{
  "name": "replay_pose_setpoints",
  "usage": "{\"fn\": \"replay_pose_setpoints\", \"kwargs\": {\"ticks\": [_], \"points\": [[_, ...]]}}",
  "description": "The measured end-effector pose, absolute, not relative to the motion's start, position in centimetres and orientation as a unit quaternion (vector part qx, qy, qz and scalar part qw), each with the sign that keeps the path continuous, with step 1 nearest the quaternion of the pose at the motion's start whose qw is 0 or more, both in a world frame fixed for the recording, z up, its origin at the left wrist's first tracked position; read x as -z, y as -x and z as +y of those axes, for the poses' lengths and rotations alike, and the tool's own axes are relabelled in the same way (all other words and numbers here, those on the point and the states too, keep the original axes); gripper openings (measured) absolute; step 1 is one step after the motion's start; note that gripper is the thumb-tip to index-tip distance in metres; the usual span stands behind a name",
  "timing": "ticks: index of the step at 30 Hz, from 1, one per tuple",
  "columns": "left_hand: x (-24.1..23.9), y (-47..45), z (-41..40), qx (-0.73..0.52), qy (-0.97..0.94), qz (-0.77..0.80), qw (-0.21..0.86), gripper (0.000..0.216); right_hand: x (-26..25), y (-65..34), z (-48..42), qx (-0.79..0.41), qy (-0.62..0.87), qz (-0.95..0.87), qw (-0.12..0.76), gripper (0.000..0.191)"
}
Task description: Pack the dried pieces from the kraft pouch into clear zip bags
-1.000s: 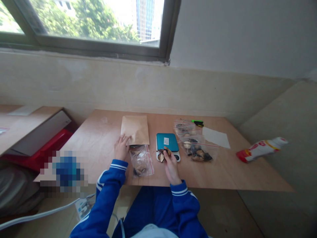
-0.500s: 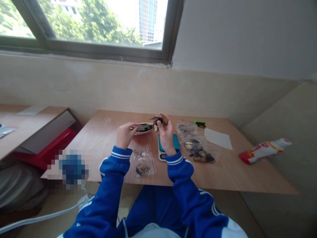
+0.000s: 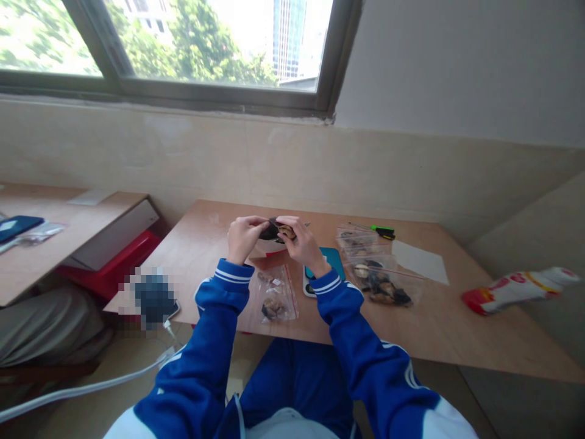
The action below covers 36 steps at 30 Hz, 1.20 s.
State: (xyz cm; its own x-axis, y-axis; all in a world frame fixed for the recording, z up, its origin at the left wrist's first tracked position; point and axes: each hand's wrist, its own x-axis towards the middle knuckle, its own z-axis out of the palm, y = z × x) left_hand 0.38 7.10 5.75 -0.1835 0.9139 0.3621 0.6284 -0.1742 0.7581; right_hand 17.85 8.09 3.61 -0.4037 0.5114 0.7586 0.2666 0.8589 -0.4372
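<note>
Both hands up off the light wooden table [image 3: 439,329], meeting over its far-middle part.

- L hand [image 3: 242,236]: thumb + fingers pinched on rim of brown paper pouch [image 3: 264,248], holding it up w/ mouth open. Mouth looks dark inside; contents can't be made out.
- R hand [image 3: 299,241]: fingers closed round a few dark dried pieces [image 3: 286,230], right at the pouch mouth, touching its rim. Whether pieces are already past the rim: can't tell.
- Under the hands, near table edge: small clear zip bag w/ red seal strip [image 3: 276,296], lying flat, only a small clump left in it.
- Teal flat digital scale [image 3: 336,261], just beside R wrist, partly hidden by sleeve. Nothing visible on the part that shows.
- R of scale: larger clear zip bags of dark + pale pieces [image 3: 381,285], well filled, closed as far as I can see.
- Further back: green marker pen [image 3: 382,230], white paper sheet [image 3: 420,261]. Far R: red-and-white packet [image 3: 518,286] by the wall ledge.

Progress, my read: filling of pouch underway, partway. Handful at the mouth, pouch unsealed, small bag nearly emptied. Larger bags look untouched, so bulk of the stock seems left.
</note>
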Motion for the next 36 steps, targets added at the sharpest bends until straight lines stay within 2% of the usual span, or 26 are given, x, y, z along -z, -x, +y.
{"fn": "replay_pose_setpoints", "kwargs": {"ticks": [11,18,24,28,32,36], "points": [[-5.9,-0.6,7.2,-0.459,-0.61,0.623,0.171,0.02,-3.7,-19.0,7.7,-0.157,0.235,-0.831,0.479,0.03],[-5.6,-0.7,7.2,-0.464,-0.616,0.604,0.202,0.023,-4.6,-19.1,8.5,-0.17,0.298,-0.85,0.399,0.035],[-5.5,-0.8,7.1,-0.483,-0.618,0.585,0.205,0.024,-6.3,-18.4,9.5,-0.129,0.353,-0.862,0.34,0.021],[-5.4,-0.4,6.9,-0.499,-0.617,0.578,0.191,0.028,-6.5,-18.0,9.2,-0.105,0.325,-0.862,0.375,0.02],[-4.7,-0.6,6.4,-0.515,-0.619,0.565,0.181,0.031,-5.1,-18.5,7.3,-0.143,0.333,-0.795,0.486,0.025],[-2.8,-1.2,5.4,-0.486,-0.656,0.564,0.123,0.028,-1.1,-19.6,4.5,-0.211,0.417,-0.667,0.58,0.014]]}}
